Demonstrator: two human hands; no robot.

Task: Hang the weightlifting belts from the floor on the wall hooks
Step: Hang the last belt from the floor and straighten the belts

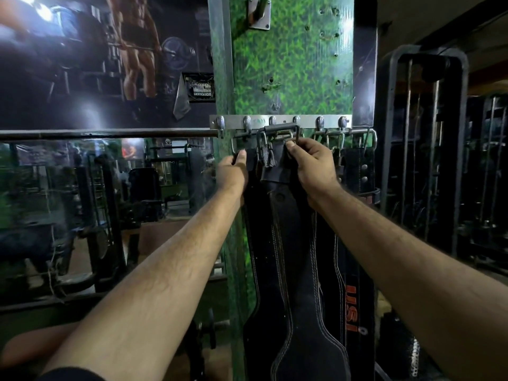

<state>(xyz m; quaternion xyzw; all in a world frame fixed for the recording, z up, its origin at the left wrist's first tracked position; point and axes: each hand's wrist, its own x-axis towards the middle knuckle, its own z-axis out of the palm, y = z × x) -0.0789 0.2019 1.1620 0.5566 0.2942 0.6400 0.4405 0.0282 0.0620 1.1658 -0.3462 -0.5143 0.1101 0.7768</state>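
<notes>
A steel hook rail [280, 122] is screwed across a green pillar [291, 67]. Several black leather belts hang from it. The front black belt [297, 270] with white stitching hangs down the middle, and its metal buckle [281, 134] is raised at a middle hook. My right hand [310, 163] pinches the belt's top just under the buckle. At the belt's left edge my left hand [233, 171] grips the strap near another buckle. A belt with orange letters [354, 306] hangs behind on the right.
A horizontal bar [104, 134] runs left from the pillar above a mirror [82, 202] that reflects gym machines. A black cable machine frame [428, 138] stands close on the right. A metal bracket [259, 15] sits high on the pillar.
</notes>
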